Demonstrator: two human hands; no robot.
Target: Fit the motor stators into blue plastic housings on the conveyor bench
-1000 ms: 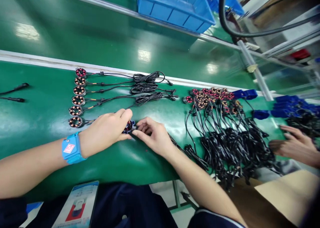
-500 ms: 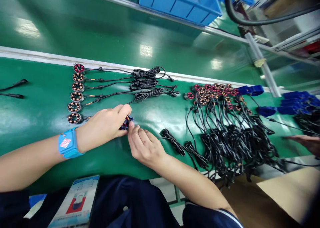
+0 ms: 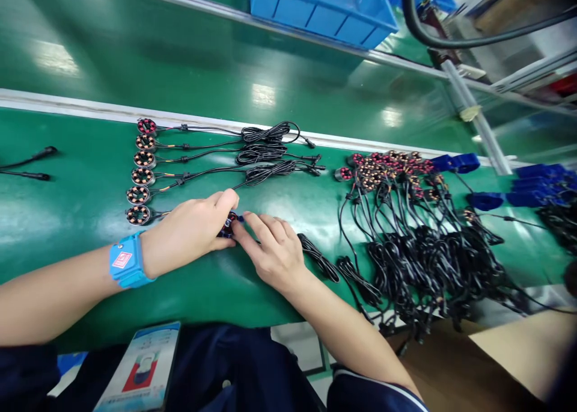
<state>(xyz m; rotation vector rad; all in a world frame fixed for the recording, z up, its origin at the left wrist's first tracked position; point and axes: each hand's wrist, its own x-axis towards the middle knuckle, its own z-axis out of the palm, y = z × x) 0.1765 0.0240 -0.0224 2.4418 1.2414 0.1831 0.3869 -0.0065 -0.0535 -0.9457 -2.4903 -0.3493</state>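
Observation:
My left hand point(image 3: 192, 228), with a blue wrist strap point(image 3: 127, 260), is closed around a small round coil part point(image 3: 228, 225) on the green belt point(image 3: 81, 219). My right hand point(image 3: 270, 249) pinches the same part from the right, fingers together. The part's black cable point(image 3: 318, 257) trails off to the right of that hand. Just beyond my left hand, several like coil parts point(image 3: 142, 174) lie in a neat column, their bundled cables point(image 3: 265, 153) stretched to the right.
A large tangled heap of coil parts and black cables point(image 3: 415, 237) covers the belt's right side. Blue holders point(image 3: 487, 200) lie further right. A blue bin point(image 3: 320, 6) stands on the far shelf. Two black connectors point(image 3: 31, 165) lie at far left. A printed card point(image 3: 135, 370) rests on my lap.
My right hand slid back down onto the belt beside the part, fingers laid flatter. The other person's hand at the right edge has gone from view.

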